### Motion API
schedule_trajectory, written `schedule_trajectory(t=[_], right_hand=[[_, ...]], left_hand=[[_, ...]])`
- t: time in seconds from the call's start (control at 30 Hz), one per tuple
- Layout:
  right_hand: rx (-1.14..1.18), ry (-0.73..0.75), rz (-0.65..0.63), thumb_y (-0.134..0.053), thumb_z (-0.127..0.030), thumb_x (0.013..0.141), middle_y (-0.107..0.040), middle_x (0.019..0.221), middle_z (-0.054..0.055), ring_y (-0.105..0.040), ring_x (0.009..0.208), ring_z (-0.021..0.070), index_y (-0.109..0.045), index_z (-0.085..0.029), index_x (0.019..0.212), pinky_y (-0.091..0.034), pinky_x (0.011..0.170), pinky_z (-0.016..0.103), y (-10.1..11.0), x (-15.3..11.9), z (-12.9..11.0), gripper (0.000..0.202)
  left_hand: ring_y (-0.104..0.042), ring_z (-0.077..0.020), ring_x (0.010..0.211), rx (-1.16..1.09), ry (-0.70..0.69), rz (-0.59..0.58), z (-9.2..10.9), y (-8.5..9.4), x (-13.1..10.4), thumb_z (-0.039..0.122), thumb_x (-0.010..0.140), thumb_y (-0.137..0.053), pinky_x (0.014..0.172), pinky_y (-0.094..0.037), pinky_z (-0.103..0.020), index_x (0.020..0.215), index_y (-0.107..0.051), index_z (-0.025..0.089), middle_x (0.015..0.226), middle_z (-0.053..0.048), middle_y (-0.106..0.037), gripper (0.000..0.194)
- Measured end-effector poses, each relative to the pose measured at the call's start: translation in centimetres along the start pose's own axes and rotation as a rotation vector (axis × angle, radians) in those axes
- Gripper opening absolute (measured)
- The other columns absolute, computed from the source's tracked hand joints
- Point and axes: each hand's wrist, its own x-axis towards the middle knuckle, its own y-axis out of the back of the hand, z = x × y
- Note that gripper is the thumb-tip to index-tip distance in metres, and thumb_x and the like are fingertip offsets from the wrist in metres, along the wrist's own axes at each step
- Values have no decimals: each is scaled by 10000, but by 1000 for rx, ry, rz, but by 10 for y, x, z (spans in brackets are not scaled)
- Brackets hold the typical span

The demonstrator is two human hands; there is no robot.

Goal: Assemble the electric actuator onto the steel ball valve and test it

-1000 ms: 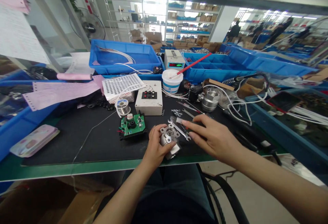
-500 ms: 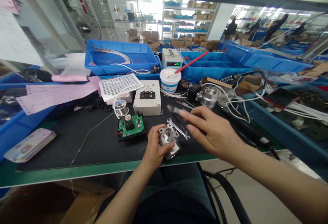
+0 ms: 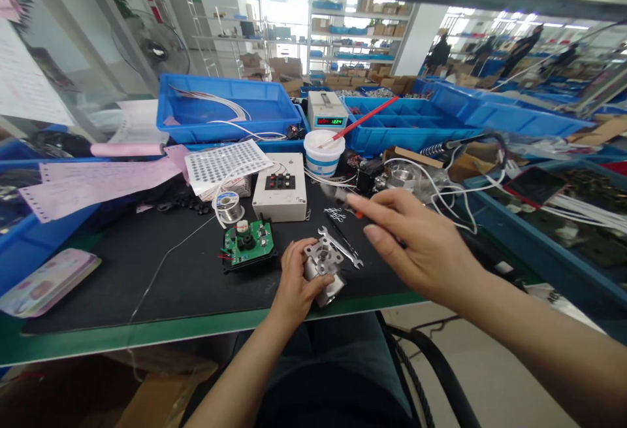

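Near the table's front edge, my left hand (image 3: 296,279) is closed around a silver metal valve body (image 3: 324,255) with a square flange on top. Up and to the right, my right hand (image 3: 416,238) grips a small tool with an orange-red part (image 3: 356,208); its far end is blurred. Between the hands lie an open-end wrench (image 3: 341,249) and a dark thin tool (image 3: 343,233). Small metal clips (image 3: 334,214) are just beyond them. A green circuit board (image 3: 249,242) on a black base sits left of my left hand.
A solder spool (image 3: 228,207), a switch box (image 3: 280,193) and a white tub (image 3: 323,153) with a red-handled brush stand behind. Blue bins (image 3: 225,129) line the back. Cables and a clear bag lie at right, a tin case (image 3: 49,282) at left. People are far off.
My right hand has moved slightly right and away from the valve body with the tool, uncovering the small clips. My left hand stays on the valve body. The view has shifted slightly.
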Motion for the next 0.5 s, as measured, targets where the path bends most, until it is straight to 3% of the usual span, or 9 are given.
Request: schedule_trajectory(t=[0.07,0.1,0.2,0.37,0.5], right_hand=[[10,14,85,-365,-290,955,-560,1042,107,-577,923,207,-510,-210,1297,-511,758,337,0,2,-5,380],[1,33,46,-366,-293,953,-564,1019,105,-582,900,208,-524,-217,1282,-516,746,340,-4,0,-5,373],[-31,36,-226,-349,-305,957,-562,948,95,-592,795,194,-535,-219,1266,-527,669,329,-17,-14,3,371],[3,-180,-165,-357,-335,958,-545,1081,80,-599,906,188,-451,-247,1331,-526,737,325,-23,-33,34,394],[127,-319,-259,-373,-367,953,-562,1094,68,-605,965,185,-470,-248,1298,-530,796,324,-49,-54,52,378]], left_hand=[[-459,-305,1180,2,2,-2,1,0,0,418,737,-648,1001,-329,-495,1193,-476,212,1225,-117,-527,529],[-460,-307,1180,0,0,-3,1,0,0,428,733,-649,1001,-331,-496,1192,-476,209,1225,-119,-528,537],[-473,-311,1176,-11,3,3,0,1,1,453,724,-655,991,-351,-494,1192,-478,203,1228,-126,-532,559],[-492,-321,1178,-114,25,-15,1,3,-4,535,704,-663,973,-398,-472,1238,-458,201,1247,-150,-523,662],[-438,-299,1251,-184,37,10,5,7,-8,542,743,-636,1012,-378,-463,1230,-441,238,1332,-132,-457,607]])
